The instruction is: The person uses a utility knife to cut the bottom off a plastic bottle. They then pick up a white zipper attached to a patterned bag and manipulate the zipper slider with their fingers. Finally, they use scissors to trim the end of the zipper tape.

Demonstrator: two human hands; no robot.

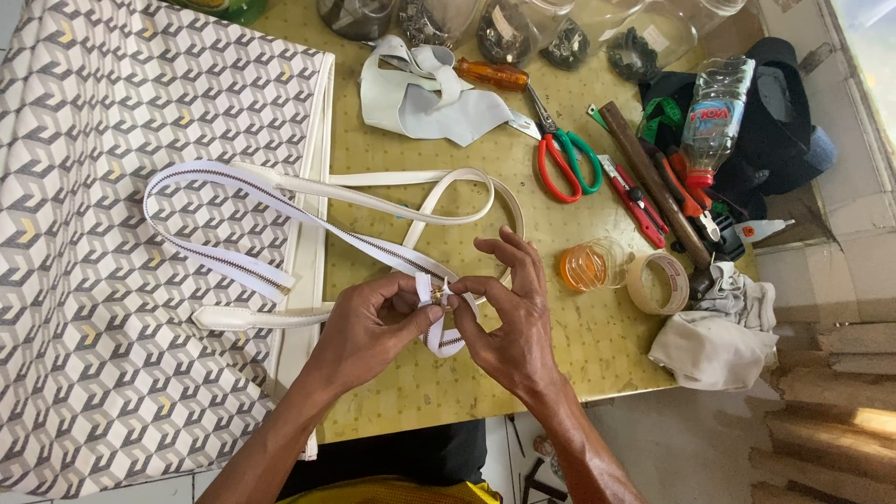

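White zipper (280, 219) looped over bench (560, 345) and bag (112, 187); slider (437, 295) end pinched between left hand (369, 327) and right hand (509, 322), fingers closed tight on tape, held raised for close work.

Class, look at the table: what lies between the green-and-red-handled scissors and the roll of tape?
In the head view, between the scissors and the roll of tape lie a red-handled tool and a small orange spool; the rest is bare yellow tabletop.

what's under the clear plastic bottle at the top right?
The clear plastic bottle with a red cap lies on a heap of black fabric, over a green strap. Whatever lies beneath the fabric is covered and cannot be seen.
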